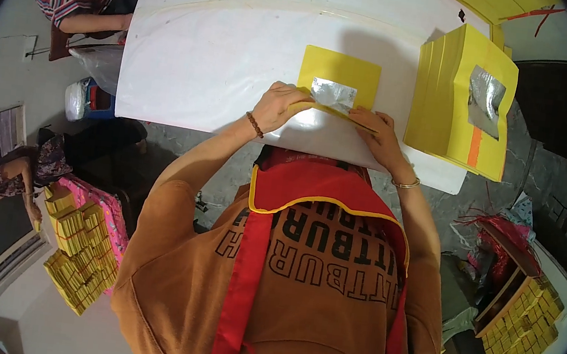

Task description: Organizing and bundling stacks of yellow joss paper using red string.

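Head view: a thin, yellow, roughly rectangular paper sheet [343, 65] with a shiny silver foil square [334, 93] on its face lies on the white, smooth-topped surface [205, 68], close to the near edge and a little right of its middle. The relation that matters most is between the sheet's near margin and the two hands: that margin is lifted into a narrow strip whose long axis runs left to right, its right end slightly nearer the person, so that it bridges the gap from one hand to the other. The left hand [283, 110] is closed in a pinch around the strip's left end, fingertips just beside the near left corner of the foil square. The right hand [378, 140] has its fingers bent onto the right end and appears to pinch it too, though where the thumb sits is hard to make out. From both hands the flat part of the sheet extends to the far side, with the foil square between them and just beyond the strip; neither hand is plainly the nearer to it. Well to the right, a thick stack of yellow paper sheets [443, 90] with a silver patch and an orange band on top stands at the surface's right edge, nearer the right hand than the left.
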`<control>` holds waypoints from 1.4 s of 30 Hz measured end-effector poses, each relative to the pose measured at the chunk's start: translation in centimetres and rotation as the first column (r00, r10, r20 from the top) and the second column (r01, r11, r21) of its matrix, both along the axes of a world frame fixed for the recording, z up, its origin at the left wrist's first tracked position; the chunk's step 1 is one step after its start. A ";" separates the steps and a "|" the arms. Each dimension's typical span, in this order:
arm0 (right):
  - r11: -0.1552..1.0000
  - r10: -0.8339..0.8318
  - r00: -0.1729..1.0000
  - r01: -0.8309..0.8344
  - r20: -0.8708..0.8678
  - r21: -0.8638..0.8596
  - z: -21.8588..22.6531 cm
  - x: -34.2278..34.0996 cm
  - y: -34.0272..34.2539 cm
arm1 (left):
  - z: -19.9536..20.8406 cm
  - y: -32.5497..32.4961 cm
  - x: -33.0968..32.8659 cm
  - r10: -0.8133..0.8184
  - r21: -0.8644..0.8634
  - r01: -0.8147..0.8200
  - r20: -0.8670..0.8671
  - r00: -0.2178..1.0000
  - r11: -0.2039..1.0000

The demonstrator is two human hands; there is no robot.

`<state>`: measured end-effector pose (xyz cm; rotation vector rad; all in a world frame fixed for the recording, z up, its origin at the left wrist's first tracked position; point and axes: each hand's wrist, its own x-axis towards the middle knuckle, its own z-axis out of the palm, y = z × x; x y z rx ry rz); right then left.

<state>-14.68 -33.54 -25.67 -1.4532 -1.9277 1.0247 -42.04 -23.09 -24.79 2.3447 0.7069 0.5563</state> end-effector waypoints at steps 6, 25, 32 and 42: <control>0.930 -0.367 0.928 0.368 0.072 -0.013 -0.4 -1.9 0.6 | 0.9 0.6 1.7 0.217 -0.331 -0.243 -0.113 0.970 0.912; 0.738 -0.667 0.744 0.664 0.018 -0.121 0.3 -3.9 3.0 | -1.1 3.6 4.1 0.470 -0.367 -0.571 -0.333 0.817 0.734; 0.741 -0.668 0.741 0.671 0.074 -0.034 0.2 -4.0 3.6 | -0.8 4.0 4.6 0.444 -0.318 -0.589 -0.423 0.789 0.743; 0.738 -0.665 0.730 0.674 0.157 -0.012 0.3 -4.3 4.0 | 0.1 2.8 5.2 0.513 -0.221 -0.625 -0.405 0.757 0.749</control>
